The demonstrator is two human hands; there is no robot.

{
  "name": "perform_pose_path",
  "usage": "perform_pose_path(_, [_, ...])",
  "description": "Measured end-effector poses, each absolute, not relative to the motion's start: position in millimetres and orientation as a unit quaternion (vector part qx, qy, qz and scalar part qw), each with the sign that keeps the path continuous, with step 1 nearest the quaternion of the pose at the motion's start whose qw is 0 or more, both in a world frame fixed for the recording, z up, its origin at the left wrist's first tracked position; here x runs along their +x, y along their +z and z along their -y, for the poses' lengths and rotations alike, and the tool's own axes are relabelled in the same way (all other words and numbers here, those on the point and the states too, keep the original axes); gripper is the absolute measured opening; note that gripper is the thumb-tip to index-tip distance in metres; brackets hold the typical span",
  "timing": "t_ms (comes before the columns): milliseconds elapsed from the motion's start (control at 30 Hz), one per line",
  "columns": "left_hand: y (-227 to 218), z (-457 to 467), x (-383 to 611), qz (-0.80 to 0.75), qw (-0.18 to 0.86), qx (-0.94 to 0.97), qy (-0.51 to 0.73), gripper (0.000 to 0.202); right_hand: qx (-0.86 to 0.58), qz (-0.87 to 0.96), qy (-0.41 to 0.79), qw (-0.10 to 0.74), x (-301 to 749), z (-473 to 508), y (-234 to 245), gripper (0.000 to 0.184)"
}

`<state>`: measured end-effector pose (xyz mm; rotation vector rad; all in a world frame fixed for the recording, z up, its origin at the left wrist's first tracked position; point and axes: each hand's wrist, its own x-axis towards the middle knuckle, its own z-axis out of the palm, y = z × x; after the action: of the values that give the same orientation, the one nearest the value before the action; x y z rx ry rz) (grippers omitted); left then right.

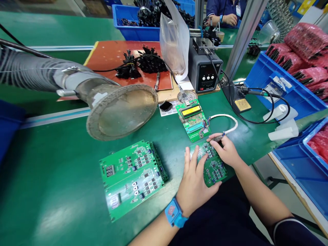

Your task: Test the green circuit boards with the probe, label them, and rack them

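Note:
My left hand [194,178] lies flat with its fingers stretched over the left part of a small green circuit board [214,166] at the table's near edge. My right hand [225,149] is closed on a plug at the end of a white sleeved cable [227,119], pressed to the board's far edge. The cable runs back to a green tester board with a yellow display [192,118] just beyond. A blue wrist strap [175,212] is on my left wrist.
A larger double green circuit board [133,176] lies to the left. A fume-extractor funnel [120,111] hangs over the green table [51,177]. A soldering station [207,70], iron stand [239,100] and blue bins [284,85] with pink bags sit right. Another person [225,13] works at the back.

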<state>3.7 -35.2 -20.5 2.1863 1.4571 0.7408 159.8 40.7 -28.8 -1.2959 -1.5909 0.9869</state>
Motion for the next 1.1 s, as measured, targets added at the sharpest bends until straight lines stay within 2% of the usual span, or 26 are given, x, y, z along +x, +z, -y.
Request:
perform_pose_path(167, [-20.9,35.7,4.3,-0.522,0.215,0.772,0.29,0.075,-0.512,0.588,0.404,0.478,165.5,-28.2,-25.2,0.016])
perform_pose_path(400, [-22.5,30.5,9.6,-0.524,0.204,0.773,0.292,0.077,-0.513,0.592,0.42,0.458,179.7,0.9,-18.3,0.032])
perform_pose_path(667, [-21.2,27.0,10.9,-0.537,0.175,0.784,0.258,0.078,-0.524,0.623,0.417,0.404,184.0,8.2,-30.0,0.018])
perform_pose_path(1100, [-18.7,28.7,10.3,-0.544,0.184,0.786,0.228,0.081,-0.529,0.696,0.345,0.342,182.3,9.9,-18.4,0.012])
